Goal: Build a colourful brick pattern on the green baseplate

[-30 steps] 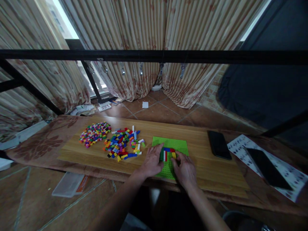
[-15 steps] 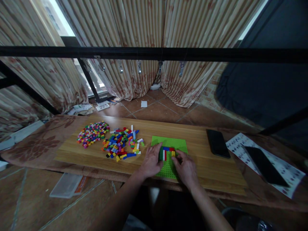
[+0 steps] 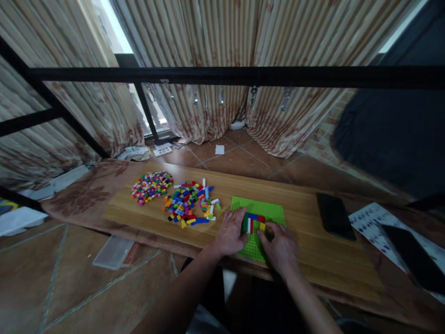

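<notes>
A green studded baseplate (image 3: 278, 211) lies on the wooden board, with a small build on it. Along the build's far side run a blue brick (image 3: 253, 216) and a red brick (image 3: 260, 218). A dark green brick (image 3: 245, 224) and a white brick (image 3: 249, 226) stand at its left. My left hand (image 3: 231, 232) rests on the plate's left part, fingers stretched out beside the dark green brick. The thumb and fingers of my right hand (image 3: 282, 247) pinch a yellow brick (image 3: 262, 226) at the build's right end; whether it is seated is unclear.
Left of the plate lies a loose heap of mixed bricks (image 3: 189, 202), with a pile of smaller pieces (image 3: 151, 185) beyond it. A black phone (image 3: 335, 217) lies on the board's right; another dark phone (image 3: 413, 255) rests on a printed sheet (image 3: 373, 227). A black rail (image 3: 222, 75) crosses behind.
My view has turned left, so the whole scene sits further right. Both hands stay at the build, and the right hand still pinches the yellow brick, with little visible movement.
</notes>
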Tool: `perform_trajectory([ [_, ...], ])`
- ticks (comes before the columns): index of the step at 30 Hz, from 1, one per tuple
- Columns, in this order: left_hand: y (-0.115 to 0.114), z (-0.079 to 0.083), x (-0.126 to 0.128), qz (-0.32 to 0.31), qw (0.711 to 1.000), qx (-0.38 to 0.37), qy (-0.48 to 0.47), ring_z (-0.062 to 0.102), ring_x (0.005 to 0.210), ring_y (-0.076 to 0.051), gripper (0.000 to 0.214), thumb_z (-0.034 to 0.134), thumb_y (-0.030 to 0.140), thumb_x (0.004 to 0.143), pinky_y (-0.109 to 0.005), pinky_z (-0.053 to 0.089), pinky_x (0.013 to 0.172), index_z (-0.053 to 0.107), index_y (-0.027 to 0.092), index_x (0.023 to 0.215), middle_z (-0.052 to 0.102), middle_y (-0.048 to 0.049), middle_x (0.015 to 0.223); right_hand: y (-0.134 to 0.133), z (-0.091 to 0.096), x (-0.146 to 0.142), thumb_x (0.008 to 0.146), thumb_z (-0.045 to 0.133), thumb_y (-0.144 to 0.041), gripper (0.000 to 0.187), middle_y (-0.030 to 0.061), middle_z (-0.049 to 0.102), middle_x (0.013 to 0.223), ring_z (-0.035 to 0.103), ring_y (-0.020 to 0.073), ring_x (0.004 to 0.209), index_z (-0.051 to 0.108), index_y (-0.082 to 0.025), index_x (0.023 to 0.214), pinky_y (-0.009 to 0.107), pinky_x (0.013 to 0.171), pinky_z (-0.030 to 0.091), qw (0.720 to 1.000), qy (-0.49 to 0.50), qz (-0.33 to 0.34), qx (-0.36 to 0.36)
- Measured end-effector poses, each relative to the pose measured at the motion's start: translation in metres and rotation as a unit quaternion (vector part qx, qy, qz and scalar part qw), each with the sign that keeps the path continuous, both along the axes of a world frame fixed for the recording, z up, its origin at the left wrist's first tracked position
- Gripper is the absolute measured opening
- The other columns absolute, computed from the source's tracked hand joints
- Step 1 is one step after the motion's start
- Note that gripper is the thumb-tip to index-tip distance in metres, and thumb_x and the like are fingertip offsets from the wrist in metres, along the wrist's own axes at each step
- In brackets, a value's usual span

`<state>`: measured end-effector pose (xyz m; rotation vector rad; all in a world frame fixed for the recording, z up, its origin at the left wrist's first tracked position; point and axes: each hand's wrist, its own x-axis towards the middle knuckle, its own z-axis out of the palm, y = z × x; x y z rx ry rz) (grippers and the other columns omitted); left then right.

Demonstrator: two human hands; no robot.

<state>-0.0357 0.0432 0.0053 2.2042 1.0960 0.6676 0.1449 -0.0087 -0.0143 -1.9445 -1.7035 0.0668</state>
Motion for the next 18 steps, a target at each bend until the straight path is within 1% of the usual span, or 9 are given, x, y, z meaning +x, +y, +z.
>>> perform_trajectory([
  [3, -0.002, 0.001, 0.0, 0.001, 1.0, 0.0, -0.02, 0.038, 0.135, -0.029, 0.085, 0.058, 0.012, 0.067, -0.052, 0.028, 0.114, 0.026, 0.016, 0.146, 0.043, -0.0144, 0.144, -0.003, 0.002, 0.0, 0.084, 0.049, -0.056, 0.043, 0.0087, 0.066, 0.086, 0.061, 0.0239, 0.08, 0.064, -0.019, 0.098, 0.036, 0.075, 0.045, 0.999, 0.027, 0.019, 0.006],
  [5, -0.007, 0.0, -0.001, 0.015, 0.999, 0.004, -0.048, 0.036, 0.136, -0.029, 0.082, 0.058, 0.013, 0.069, -0.052, 0.029, 0.114, 0.027, 0.017, 0.145, 0.042, -0.0142, 0.145, -0.001, 0.008, -0.004, 0.084, 0.048, -0.058, 0.045, 0.0089, 0.067, 0.087, 0.061, 0.0237, 0.08, 0.064, -0.019, 0.099, 0.035, 0.074, 0.045, 0.998, 0.049, 0.03, 0.013],
  [8, -0.022, -0.001, -0.006, 0.044, 0.994, 0.024, -0.094, 0.036, 0.136, -0.027, 0.074, 0.054, 0.013, 0.075, -0.051, 0.033, 0.113, 0.029, 0.019, 0.144, 0.041, -0.0129, 0.146, 0.009, 0.023, -0.018, 0.084, 0.049, -0.059, 0.044, 0.0087, 0.067, 0.088, 0.061, 0.0233, 0.079, 0.063, -0.02, 0.099, 0.035, 0.073, 0.046, 0.996, 0.066, 0.056, 0.029],
  [10, -0.036, -0.001, -0.016, 0.06, 0.991, 0.045, -0.11, 0.039, 0.135, -0.026, 0.07, 0.052, 0.01, 0.075, -0.049, 0.036, 0.112, 0.033, 0.02, 0.142, 0.044, -0.012, 0.144, 0.021, 0.031, -0.032, 0.084, 0.05, -0.056, 0.041, 0.0081, 0.067, 0.088, 0.061, 0.0229, 0.08, 0.063, -0.02, 0.099, 0.035, 0.074, 0.046, 0.994, 0.064, 0.087, 0.033],
  [12, -0.049, -0.002, -0.03, 0.088, 0.987, 0.066, -0.119, 0.043, 0.131, -0.024, 0.066, 0.049, 0.007, 0.077, -0.046, 0.039, 0.111, 0.036, 0.02, 0.14, 0.049, -0.0109, 0.139, 0.035, 0.036, -0.05, 0.085, 0.052, -0.052, 0.038, 0.0071, 0.067, 0.087, 0.061, 0.0229, 0.081, 0.063, -0.02, 0.1, 0.035, 0.075, 0.045, 0.991, 0.049, 0.122, 0.025],
  [14, -0.058, -0.003, -0.048, 0.122, 0.982, 0.087, -0.114, 0.044, 0.13, -0.023, 0.063, 0.045, 0.004, 0.078, -0.046, 0.04, 0.11, 0.038, 0.02, 0.139, 0.051, -0.0108, 0.136, 0.048, 0.036, -0.068, 0.085, 0.053, -0.047, 0.033, 0.0067, 0.067, 0.088, 0.061, 0.0232, 0.083, 0.063, -0.02, 0.101, 0.036, 0.078, 0.045, 0.987, 0.023, 0.156, 0.014],
  [18, -0.063, -0.006, -0.093, 0.189, 0.973, 0.104, -0.082, 0.05, 0.124, -0.023, 0.057, 0.044, 0.005, 0.08, -0.047, 0.044, 0.106, 0.043, 0.021, 0.135, 0.055, -0.0109, 0.131, 0.065, 0.028, -0.093, 0.083, 0.057, -0.04, 0.027, 0.0064, 0.068, 0.088, 0.061, 0.0239, 0.086, 0.063, -0.02, 0.1, 0.036, 0.08, 0.043, 0.979, -0.022, 0.201, -0.009],
])
